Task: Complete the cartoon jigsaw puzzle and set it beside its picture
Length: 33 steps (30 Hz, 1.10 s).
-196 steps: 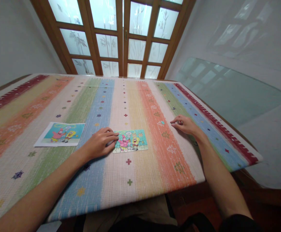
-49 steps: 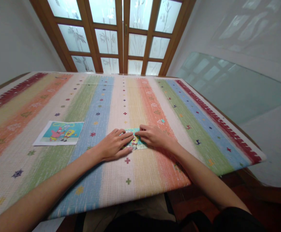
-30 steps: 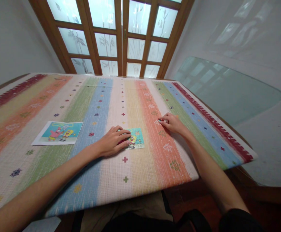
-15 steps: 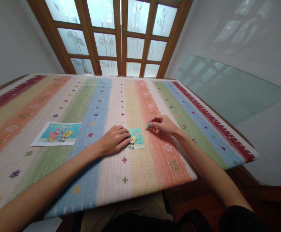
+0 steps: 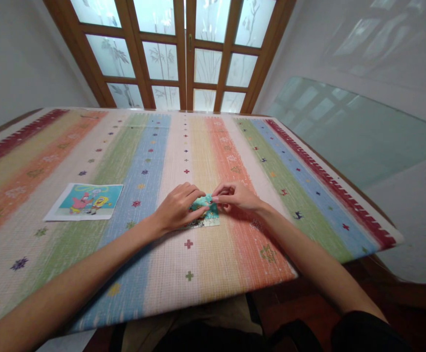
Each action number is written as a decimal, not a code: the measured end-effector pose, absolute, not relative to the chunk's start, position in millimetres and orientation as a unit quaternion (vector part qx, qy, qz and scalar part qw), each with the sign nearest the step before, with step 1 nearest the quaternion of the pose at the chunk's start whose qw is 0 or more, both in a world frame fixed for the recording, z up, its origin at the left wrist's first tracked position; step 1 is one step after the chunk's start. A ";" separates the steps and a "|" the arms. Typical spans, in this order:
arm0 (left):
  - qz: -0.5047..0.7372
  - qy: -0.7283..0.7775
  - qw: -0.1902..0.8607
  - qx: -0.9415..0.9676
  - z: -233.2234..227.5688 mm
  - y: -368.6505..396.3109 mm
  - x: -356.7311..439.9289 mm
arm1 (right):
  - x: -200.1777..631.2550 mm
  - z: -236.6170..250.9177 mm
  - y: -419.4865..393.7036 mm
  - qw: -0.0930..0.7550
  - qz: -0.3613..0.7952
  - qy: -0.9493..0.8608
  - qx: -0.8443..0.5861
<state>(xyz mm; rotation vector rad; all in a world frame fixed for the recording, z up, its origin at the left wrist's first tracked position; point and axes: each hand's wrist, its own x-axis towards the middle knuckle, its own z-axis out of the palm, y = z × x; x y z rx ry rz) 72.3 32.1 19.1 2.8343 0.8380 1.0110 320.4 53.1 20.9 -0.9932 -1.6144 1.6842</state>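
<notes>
Here, puzzle [image 5: 206,216] flat between and under both hands' fingertips.

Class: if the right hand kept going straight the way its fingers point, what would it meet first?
The right hand points leftward over the jigsaw puzzle; it would probably meet the left hand's fingertips first, which look almost touching it.

Bare forearms, khaki trousers, dark garment

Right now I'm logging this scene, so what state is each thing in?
Jigsaw puzzle: flat on the cloth, mostly hidden by hands.
Left hand: resting on the puzzle.
Right hand: fingertips pinched at the puzzle's top edge.
Reference picture: flat, untouched.
Doors: closed.
</notes>
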 end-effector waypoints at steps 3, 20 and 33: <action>0.339 0.260 0.007 0.904 17.9 31.7 76.2 | 318.8 19.9 48.9 0.293 0.639 -0.609 -0.368; 0.339 0.277 0.028 0.899 12.5 34.0 76.6 | 323.7 17.7 44.6 0.354 0.327 -0.817 -0.316; 0.323 0.283 0.049 0.902 12.2 36.1 75.6 | 320.9 14.5 44.5 0.342 0.228 -0.862 -0.297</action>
